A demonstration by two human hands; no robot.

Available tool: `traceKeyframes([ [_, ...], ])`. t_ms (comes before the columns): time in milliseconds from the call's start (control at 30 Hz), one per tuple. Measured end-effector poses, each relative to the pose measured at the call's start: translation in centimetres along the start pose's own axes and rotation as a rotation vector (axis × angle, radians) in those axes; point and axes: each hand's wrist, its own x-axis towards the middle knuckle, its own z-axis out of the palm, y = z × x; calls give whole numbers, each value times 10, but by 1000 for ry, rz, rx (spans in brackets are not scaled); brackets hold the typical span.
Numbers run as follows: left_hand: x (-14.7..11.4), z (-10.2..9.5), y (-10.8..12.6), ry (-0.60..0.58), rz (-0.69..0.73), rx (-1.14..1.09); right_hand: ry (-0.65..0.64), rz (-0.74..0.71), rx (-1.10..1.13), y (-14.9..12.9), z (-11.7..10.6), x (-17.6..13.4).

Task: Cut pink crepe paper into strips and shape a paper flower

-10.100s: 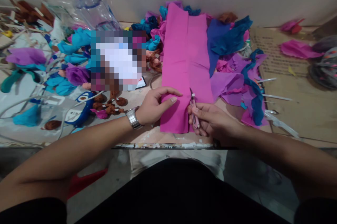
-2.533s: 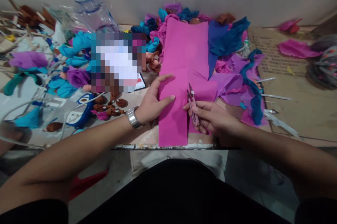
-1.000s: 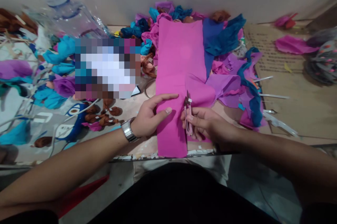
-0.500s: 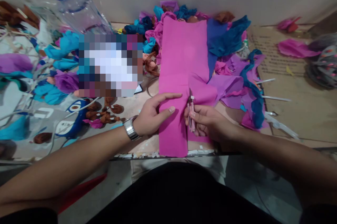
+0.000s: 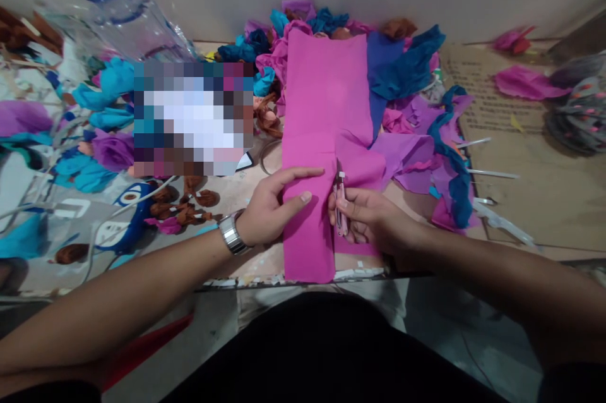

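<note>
A long sheet of pink crepe paper (image 5: 326,93) lies lengthwise in front of me, its near end at the table edge. My left hand (image 5: 269,204), with a metal watch on the wrist, rests flat on the sheet's left side, fingers stretched and thumb apart. At the right edge of the near strip, my right hand (image 5: 362,213) is closed around a small pink-handled knife (image 5: 339,201). Its dark blade points away from me, at the slit where the strip parts from a loose pink flap (image 5: 362,163). Whether the blade touches the paper is hard to tell.
Crumpled purple and teal paper (image 5: 409,68) lies right of the sheet, beside a cardboard piece (image 5: 530,201). Paper flowers (image 5: 113,147), brown paper bits (image 5: 189,201), cables and a clear bottle (image 5: 127,18) crowd the left. A blurred-out patch hides part of the left side.
The whole view has shifted slightly, so things appear a little further left. Both hands keep nearly the same places on the paper, and the knife stays in my right hand.
</note>
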Motion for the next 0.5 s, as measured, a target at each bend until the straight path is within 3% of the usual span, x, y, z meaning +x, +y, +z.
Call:
traceKeyframes([
  [500, -1, 1, -2, 6, -15, -10, 18, -13, -8, 0, 2, 0],
])
